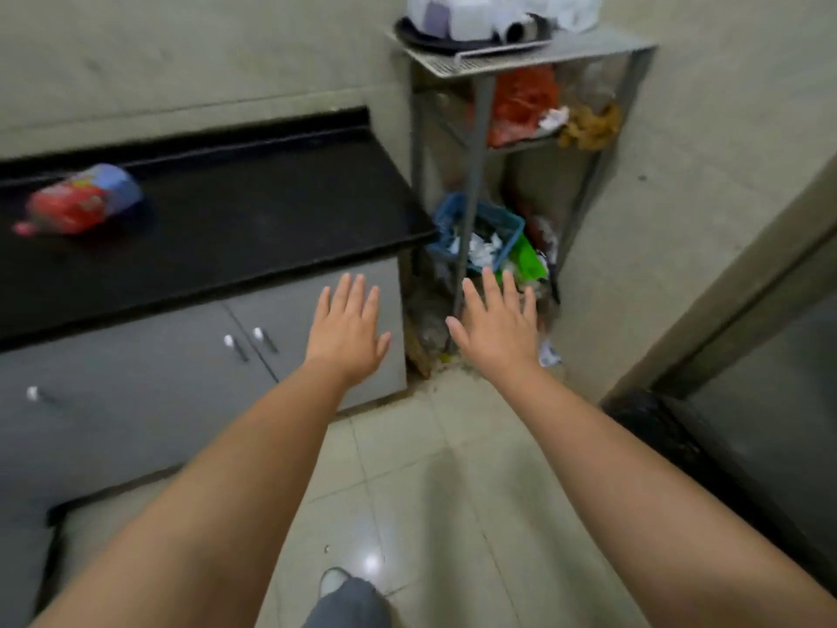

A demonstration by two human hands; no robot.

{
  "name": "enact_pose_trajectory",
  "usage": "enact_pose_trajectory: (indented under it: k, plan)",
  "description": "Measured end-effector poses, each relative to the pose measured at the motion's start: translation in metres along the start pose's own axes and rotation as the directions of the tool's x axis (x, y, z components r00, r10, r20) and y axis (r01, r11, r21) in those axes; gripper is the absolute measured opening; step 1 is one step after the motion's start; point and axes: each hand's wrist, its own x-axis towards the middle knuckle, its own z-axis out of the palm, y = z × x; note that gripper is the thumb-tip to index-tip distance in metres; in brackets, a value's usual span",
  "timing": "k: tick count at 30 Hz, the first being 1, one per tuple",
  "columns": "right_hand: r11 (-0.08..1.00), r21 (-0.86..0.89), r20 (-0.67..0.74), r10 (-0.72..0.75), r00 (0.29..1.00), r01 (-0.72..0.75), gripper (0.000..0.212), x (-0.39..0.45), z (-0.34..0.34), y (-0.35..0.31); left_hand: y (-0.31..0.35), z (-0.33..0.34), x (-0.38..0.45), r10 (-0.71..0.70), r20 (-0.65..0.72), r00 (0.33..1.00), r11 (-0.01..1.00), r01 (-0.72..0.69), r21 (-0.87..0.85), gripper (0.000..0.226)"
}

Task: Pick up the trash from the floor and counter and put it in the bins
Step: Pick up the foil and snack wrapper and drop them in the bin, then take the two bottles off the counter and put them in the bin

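My left hand (346, 330) and my right hand (498, 326) are both stretched forward, palms down, fingers spread, holding nothing. A red and blue plastic packet (81, 201) lies on the black counter (253, 219) at the left, well away from both hands. Beyond my right hand, a blue basket (507, 224) with white crumpled paper (482, 251) stands low in a metal rack (471, 183), with a green wrapper (525, 258) beside it. A small white scrap (549, 355) lies on the floor just right of my right hand.
The rack holds an orange bag (523, 104) and brown stuff (589, 126) on its middle shelf, and a dark tray (457, 40) with white containers on top. Grey cabinet doors (181, 355) run under the counter. A black bin bag (652, 428) sits by the right doorway.
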Motion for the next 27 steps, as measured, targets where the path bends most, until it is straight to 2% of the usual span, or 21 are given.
enact_pose_trajectory:
  k: [6, 13, 18, 22, 25, 27]
  plan:
    - [0.951, -0.042, 0.03, -0.306, 0.952, 0.307, 0.061, 0.067, -0.001, -0.155, -0.172, -0.006, -0.023, -0.355, -0.007, 0.935, 0.935, 0.355, -0.015, 0.065]
    - [0.877, -0.079, 0.035, -0.472, 0.881, 0.474, 0.058, 0.148, -0.006, -0.327, -0.353, -0.011, -0.036, -0.589, -0.035, 0.807, 0.808, 0.589, -0.017, 0.063]
    - [0.864, -0.037, 0.075, -0.499, 0.864, 0.502, 0.057, 0.196, 0.008, -0.424, -0.446, -0.001, -0.046, -0.707, -0.012, 0.707, 0.706, 0.706, -0.054, 0.061]
    - [0.872, 0.076, 0.128, -0.49, 0.862, 0.484, 0.056, 0.227, 0.026, -0.498, -0.506, 0.016, -0.045, -0.781, 0.036, 0.623, 0.619, 0.781, -0.082, 0.061]
    - [0.884, 0.16, 0.187, -0.464, 0.866, 0.44, 0.053, 0.26, 0.042, -0.55, -0.55, 0.028, -0.033, -0.804, 0.078, 0.589, 0.583, 0.807, -0.09, 0.06]
    - [0.881, 0.154, 0.215, -0.472, 0.855, 0.447, 0.05, 0.286, 0.053, -0.583, -0.58, 0.034, -0.021, -0.811, 0.096, 0.577, 0.571, 0.816, -0.09, 0.059]
